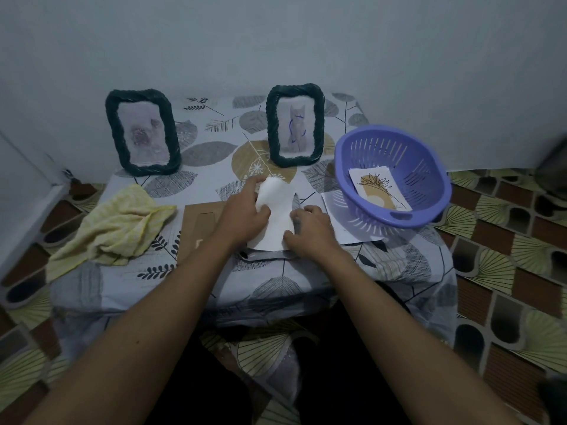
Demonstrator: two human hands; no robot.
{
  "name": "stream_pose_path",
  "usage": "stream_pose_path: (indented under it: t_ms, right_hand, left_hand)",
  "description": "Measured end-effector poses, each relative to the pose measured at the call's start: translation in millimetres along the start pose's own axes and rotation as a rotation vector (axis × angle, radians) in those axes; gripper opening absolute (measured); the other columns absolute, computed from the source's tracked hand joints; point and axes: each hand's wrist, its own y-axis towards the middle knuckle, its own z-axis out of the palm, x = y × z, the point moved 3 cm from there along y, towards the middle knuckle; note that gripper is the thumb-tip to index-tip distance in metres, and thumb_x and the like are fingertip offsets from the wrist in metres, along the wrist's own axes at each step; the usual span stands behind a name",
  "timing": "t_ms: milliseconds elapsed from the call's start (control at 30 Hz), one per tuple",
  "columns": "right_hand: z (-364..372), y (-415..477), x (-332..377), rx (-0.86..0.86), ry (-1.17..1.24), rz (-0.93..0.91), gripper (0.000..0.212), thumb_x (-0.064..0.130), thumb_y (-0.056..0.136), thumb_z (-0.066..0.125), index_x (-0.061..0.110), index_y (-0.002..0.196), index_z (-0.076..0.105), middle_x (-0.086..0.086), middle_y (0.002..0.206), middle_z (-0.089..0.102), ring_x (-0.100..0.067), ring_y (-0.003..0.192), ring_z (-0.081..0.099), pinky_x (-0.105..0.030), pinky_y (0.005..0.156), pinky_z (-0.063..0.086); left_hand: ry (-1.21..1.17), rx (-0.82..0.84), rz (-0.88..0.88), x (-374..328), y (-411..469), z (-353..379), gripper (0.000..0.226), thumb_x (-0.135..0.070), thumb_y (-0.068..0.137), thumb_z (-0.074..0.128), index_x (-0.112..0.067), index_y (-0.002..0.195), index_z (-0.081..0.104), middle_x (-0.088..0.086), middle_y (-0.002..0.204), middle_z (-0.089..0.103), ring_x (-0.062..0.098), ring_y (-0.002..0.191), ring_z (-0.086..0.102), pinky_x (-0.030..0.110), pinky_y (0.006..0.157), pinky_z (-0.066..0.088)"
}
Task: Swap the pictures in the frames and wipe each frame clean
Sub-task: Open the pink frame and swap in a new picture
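Gripped curled white sheet [277, 222] with left hand [242, 214], fingers wrapped round it; pinched its near edge with right hand [310, 228], fingers bent, beside cardboard backing [201, 222].

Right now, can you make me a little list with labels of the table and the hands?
left hand: holds the curled top of the white paper
right hand: pinches the paper's lower right edge
dark frames: two, upright at the back
purple basket: at right, flower picture inside
yellow cloth: crumpled at left
cardboard sheet: flat, beside left hand
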Motion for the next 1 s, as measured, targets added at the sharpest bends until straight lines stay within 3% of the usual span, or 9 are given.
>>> stream_pose_path:
  t_ms: [200,267,367,400,467,567,667,833,1000]
  right_hand:
    - [-49.6,-14.7,7.7,-0.387,-0.006,-0.204,0.035,0.023,0.091,0.058,0.017,0.126,0.062,-0.006,0.137,0.050,-0.028,0.128,0.041,-0.043,0.107,0.034]
    - [-68.8,-17.1,1.0,-0.445,-0.088,-0.177,0.036,0.024,0.090,0.056,0.021,0.126,0.061,-0.002,0.136,0.051,-0.027,0.125,0.040,-0.041,0.103,0.030]
    - [-91.7,-17.4,-15.7,-0.399,-0.182,-0.071,0.046,0.030,0.087,0.055,0.022,0.133,0.055,-0.003,0.140,0.048,-0.029,0.129,0.037,-0.044,0.106,0.027]
    - [-97.1,-16.6,-22.7,-0.333,-0.198,-0.025,0.052,0.034,0.087,0.056,0.021,0.137,0.051,-0.005,0.142,0.046,-0.030,0.131,0.036,-0.045,0.107,0.026]
    - [-105.6,-15.3,-37.2,-0.169,-0.207,0.052,0.060,0.037,0.088,0.058,0.019,0.143,0.045,-0.007,0.143,0.046,-0.032,0.131,0.039,-0.046,0.106,0.027]
    - [-114.5,-11.7,-51.4,-0.097,-0.112,0.059,0.042,0.026,0.084,0.062,0.009,0.123,0.063,-0.012,0.121,0.066,-0.035,0.112,0.058,-0.044,0.096,0.045]
    - [-118.7,-11.8,-53.8,-0.130,-0.074,0.023,0.031,0.019,0.080,0.064,0.002,0.104,0.072,-0.019,0.098,0.072,-0.037,0.095,0.066,-0.048,0.082,0.057]
    - [-123.3,-12.4,-55.7,-0.193,-0.058,-0.023,0.024,0.023,0.084,0.064,0.008,0.099,0.074,-0.013,0.098,0.073,-0.031,0.091,0.066,-0.044,0.081,0.057]
    - [-124.6,-13.3,-55.4,-0.193,-0.050,-0.049,0.024,0.017,0.082,0.064,0.008,0.102,0.075,-0.013,0.099,0.074,-0.030,0.093,0.067,-0.041,0.084,0.056]
  left_hand:
    - [-0.154,-0.123,0.034,-28.1,2.1,-13.0,0.067,-0.013,0.089,0.060,-0.031,0.147,0.032,-0.003,0.102,0.063,0.018,0.082,0.064,0.029,0.074,0.050]
    - [-0.193,-0.124,0.030,-36.8,5.0,-11.6,0.066,-0.011,0.089,0.060,-0.029,0.147,0.033,-0.005,0.103,0.061,0.013,0.084,0.063,0.024,0.074,0.050]
    - [-0.207,-0.118,-0.032,-45.9,11.0,-3.1,0.062,-0.008,0.090,0.058,-0.023,0.146,0.035,-0.007,0.101,0.058,-0.003,0.075,0.055,0.004,0.057,0.039]
    - [-0.233,-0.105,-0.068,-47.5,13.1,2.0,0.061,-0.008,0.090,0.058,-0.022,0.145,0.036,-0.005,0.103,0.058,0.000,0.077,0.055,0.005,0.059,0.041]
    - [-0.319,-0.072,-0.142,-50.3,16.5,13.6,0.060,-0.007,0.089,0.058,-0.022,0.144,0.037,-0.001,0.110,0.060,0.014,0.089,0.061,0.024,0.075,0.054]
    - [-0.379,-0.038,-0.235,-52.6,21.4,32.2,0.060,-0.007,0.087,0.058,-0.019,0.142,0.037,0.006,0.119,0.064,0.025,0.102,0.064,0.046,0.087,0.056]
    - [-0.374,-0.018,-0.293,-54.1,27.0,51.2,0.061,-0.009,0.085,0.060,-0.016,0.141,0.038,0.009,0.123,0.064,0.028,0.105,0.063,0.046,0.090,0.055]
    - [-0.342,0.083,-0.373,-56.7,35.8,79.9,0.064,-0.012,0.085,0.064,-0.014,0.142,0.035,0.007,0.122,0.063,0.025,0.103,0.061,0.036,0.085,0.054]
    - [-0.364,0.165,-0.341,-63.5,40.9,101.4,0.070,-0.015,0.086,0.069,-0.010,0.144,0.031,0.013,0.129,0.061,0.031,0.113,0.060,0.048,0.094,0.053]
